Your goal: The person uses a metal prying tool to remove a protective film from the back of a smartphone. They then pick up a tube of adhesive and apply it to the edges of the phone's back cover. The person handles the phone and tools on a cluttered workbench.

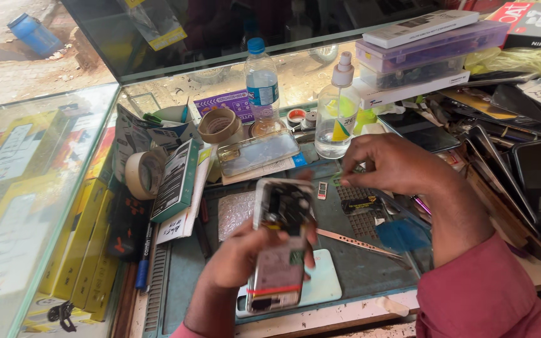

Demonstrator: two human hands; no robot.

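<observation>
My left hand (pixel 242 253) grips an opened phone (pixel 281 241), held upright with its back cover off and its circuit board and battery showing. My right hand (pixel 392 164) hovers above the grey work mat (pixel 345 263), fingers pinched together near a small part beside a black component (pixel 362 204); whether it holds anything is unclear. A thin metal pry tool (pixel 361 244) lies on the mat between the hands. A pale green phone case (pixel 320 281) rests under the held phone.
A water bottle (pixel 262 84), a spray bottle (pixel 336 116), tape rolls (pixel 219 125), a clear phone case (pixel 258 151) and small boxes (pixel 173 181) crowd the back. Stacked phone screens (pixel 521 169) lie at right. A glass display counter (pixel 26 188) stands left.
</observation>
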